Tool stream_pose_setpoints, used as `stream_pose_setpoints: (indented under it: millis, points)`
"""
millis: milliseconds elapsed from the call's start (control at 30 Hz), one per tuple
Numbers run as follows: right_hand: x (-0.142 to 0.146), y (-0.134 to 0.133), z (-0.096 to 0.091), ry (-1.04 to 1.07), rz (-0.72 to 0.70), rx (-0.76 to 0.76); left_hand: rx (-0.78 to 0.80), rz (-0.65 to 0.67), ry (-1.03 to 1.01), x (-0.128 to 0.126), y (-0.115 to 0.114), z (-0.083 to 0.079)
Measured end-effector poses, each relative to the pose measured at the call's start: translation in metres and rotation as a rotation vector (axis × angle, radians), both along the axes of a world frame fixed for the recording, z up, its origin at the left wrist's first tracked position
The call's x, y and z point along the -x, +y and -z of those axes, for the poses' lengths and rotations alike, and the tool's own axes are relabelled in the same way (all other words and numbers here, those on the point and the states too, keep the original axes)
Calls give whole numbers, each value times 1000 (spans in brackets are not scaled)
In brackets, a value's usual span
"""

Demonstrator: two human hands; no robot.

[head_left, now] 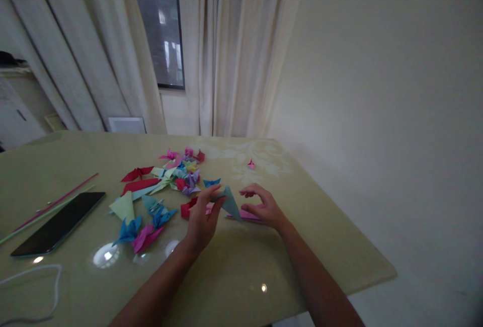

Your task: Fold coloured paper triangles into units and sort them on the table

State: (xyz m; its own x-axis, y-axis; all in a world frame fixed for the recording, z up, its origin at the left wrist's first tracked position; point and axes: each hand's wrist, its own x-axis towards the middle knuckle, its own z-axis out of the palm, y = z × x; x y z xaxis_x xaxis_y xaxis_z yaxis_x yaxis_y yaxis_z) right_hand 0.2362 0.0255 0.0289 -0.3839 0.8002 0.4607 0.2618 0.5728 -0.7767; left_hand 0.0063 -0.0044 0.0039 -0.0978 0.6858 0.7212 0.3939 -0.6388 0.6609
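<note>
While left hand [203, 218] pinches folded paper [231, 204], right hand [266, 208] nearby, loosely curled

Pale curtains [241, 55] flank a dark window [160, 30], with a plain, shadowed wall [377, 90] rightward.

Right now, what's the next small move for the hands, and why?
Probably bring the right hand in to steady the blue-green folded paper: only the left hand grips it, while the right is open close by, apart from that paper.
</note>
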Motion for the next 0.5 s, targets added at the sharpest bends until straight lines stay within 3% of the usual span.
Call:
stream_pose_setpoints:
  millis: [133, 333, 500]
  points:
    - [4, -1, 1, 3, -77, 138, 84, 70, -49, -6, -4, -2]
    - [12, -4, 4, 94, -125, 270, 50, 51, -11, -11, -6, -4]
    - [12, -2, 5, 232, -91, 351, 238, 222, -102, -20, -7, -2]
